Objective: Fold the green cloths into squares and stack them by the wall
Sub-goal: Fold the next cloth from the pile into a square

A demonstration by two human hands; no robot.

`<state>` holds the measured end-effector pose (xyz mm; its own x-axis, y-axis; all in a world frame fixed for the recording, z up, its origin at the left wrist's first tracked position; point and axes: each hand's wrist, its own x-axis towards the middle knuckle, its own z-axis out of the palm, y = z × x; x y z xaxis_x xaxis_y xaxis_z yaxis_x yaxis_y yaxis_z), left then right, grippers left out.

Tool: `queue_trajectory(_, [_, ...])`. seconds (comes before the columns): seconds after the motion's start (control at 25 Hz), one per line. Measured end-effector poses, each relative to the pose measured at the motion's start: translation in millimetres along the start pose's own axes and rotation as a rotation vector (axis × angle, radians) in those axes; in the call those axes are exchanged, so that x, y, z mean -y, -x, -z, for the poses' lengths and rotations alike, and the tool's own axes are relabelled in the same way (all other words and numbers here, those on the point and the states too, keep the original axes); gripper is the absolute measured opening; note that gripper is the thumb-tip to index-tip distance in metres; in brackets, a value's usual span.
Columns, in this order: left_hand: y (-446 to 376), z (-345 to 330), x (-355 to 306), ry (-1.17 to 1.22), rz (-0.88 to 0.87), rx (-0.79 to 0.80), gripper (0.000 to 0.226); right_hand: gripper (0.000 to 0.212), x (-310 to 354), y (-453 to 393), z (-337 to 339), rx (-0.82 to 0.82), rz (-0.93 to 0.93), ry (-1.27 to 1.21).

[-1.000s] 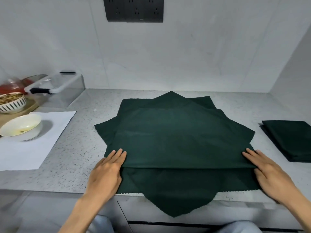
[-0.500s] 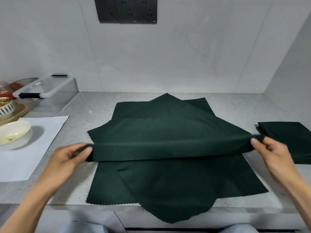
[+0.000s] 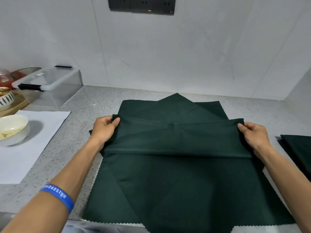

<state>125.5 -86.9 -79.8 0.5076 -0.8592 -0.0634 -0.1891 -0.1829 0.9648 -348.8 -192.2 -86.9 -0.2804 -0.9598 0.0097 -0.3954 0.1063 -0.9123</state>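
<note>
A pile of dark green cloths lies spread on the speckled counter, corners pointing several ways. The top green cloth is doubled over away from me, its fold line crossing the pile at mid height. My left hand pinches its far left corner and my right hand pinches its far right corner, both a little above the pile. A stack of folded green cloths lies at the right edge, partly cut off.
White paper covers the counter's left part, with a cream bowl on it. A clear lidded box stands by the back wall, a patterned bowl beside it. The counter's front edge runs below the pile.
Both hands took hold of the top cloth's near corners, lifted them and carried them away from me, folding the cloth over itself. The view tilted and came closer.
</note>
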Motion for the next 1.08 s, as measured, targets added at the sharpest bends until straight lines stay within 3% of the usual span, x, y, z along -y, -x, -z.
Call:
queue_trajectory(0.2, [27.1,16.7,-5.3,-0.57,-0.054,-0.03,0.044,0.021,2.8,13.2,6.5,-0.033,-0.072,0.257])
queue_trajectory(0.32, [53.9,27.2,6.4,-0.417,-0.005,0.054,0.032,0.03,-2.5,28.9,18.5,0.03,-0.089,0.283])
queue_trajectory(0.44, [67.1,36.8,21.0,-0.302,-0.029,0.032,0.019,0.021,-14.7,42.3,25.7,0.038,0.008,0.247])
queue_trajectory(0.52, [71.8,36.9,26.0,-0.237,-0.046,0.008,0.021,0.015,-19.1,48.9,27.3,0.026,0.091,0.256])
queue_trajectory(0.68, [67.9,33.4,31.4,-0.142,-0.055,-0.045,0.025,0.023,-22.0,48.1,20.5,-0.014,0.136,0.177])
queue_trajectory(0.92, [65.9,38.8,24.7,-0.179,-0.02,0.045,0.036,0.03,-16.6,48.7,22.8,0.066,0.052,-0.023])
queue_trajectory(1.08, [61.5,30.9,18.6,-0.273,-0.034,-0.042,0.033,0.036,-16.4,45.0,28.5,0.136,0.049,0.096])
